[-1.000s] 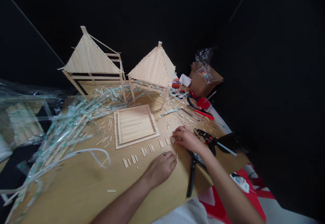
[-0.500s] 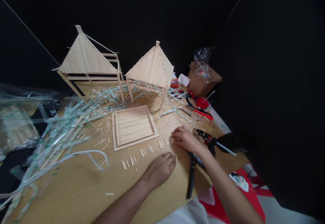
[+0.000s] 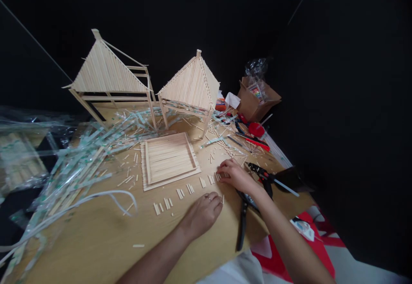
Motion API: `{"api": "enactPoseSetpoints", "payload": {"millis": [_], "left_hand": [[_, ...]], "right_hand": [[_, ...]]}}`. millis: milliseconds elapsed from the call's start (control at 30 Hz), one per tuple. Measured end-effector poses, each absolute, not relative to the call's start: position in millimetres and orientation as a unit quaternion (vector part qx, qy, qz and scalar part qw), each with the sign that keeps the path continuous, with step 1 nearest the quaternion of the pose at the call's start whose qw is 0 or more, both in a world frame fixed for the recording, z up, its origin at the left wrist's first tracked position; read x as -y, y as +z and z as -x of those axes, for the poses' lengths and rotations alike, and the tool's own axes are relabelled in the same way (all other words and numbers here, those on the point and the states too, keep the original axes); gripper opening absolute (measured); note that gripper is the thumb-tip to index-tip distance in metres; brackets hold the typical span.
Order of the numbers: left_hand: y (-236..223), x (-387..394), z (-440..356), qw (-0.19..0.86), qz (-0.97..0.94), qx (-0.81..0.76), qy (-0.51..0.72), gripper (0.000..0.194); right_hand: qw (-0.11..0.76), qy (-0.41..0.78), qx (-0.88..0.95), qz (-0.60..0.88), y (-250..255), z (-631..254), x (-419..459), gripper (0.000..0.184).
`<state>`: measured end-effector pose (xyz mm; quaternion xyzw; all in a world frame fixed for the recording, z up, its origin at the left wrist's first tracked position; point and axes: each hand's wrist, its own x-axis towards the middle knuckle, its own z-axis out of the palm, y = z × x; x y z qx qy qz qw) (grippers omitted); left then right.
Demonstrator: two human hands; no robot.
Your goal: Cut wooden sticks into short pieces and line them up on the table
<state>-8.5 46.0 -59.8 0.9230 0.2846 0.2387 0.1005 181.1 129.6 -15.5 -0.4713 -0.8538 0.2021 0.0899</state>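
My left hand is closed over the tabletop, and a short wooden stick pokes up at its fingertips. Ahead and to the right, my right hand curls its thumb and fingers round a small group of short wooden sticks, partly hidden beneath it. A row of similar cut pieces runs leftward in little groups. Behind that row lies a flat stick panel with raised strips along its edges.
Two stick-built houses with peaked roofs stand behind. Plastic wrappers cover the left side. A glue gun and black-handled pliers lie right of my hands. A cardboard box sits at the back right.
Both hands stay almost where they were, with slight finger movement at the sticks. The whole view has shifted slightly.
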Motion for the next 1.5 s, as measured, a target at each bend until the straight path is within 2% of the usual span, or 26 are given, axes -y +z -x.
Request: {"api": "enactPoseSetpoints", "payload": {"millis": [500,733,933,1067,1267,1500], "left_hand": [[-62.4,-45.3,8.8,0.099,-0.921,-0.286,0.246,0.017],[-60.9,-45.7,10.0,0.092,-0.918,-0.294,0.249,0.015],[-63.5,-46.3,9.1,0.095,-0.913,-0.299,0.26,0.016],[-62.6,-46.2,8.7,0.1,-0.909,-0.309,0.262,0.017],[-61.8,-47.0,11.1,0.089,-0.906,-0.305,0.279,0.017],[-58.7,-48.7,12.7,0.094,-0.897,-0.301,0.31,0.02]], "right_hand": [[0.11,0.148,0.815,0.549,-13.5,-187.8,-173.3,0.019],[0.087,0.142,0.798,0.579,-22.5,-189.1,-191.1,0.019],[0.059,0.128,0.802,0.581,-8.0,-192.1,-194.7,0.022],[0.036,0.09,0.789,0.607,-0.5,-190.8,-225.0,0.02],[0.002,0.035,0.757,0.652,-9.6,-177.2,-274.5,0.03],[0.054,0.006,0.763,0.644,11.9,-177.3,-280.2,0.027]]}}
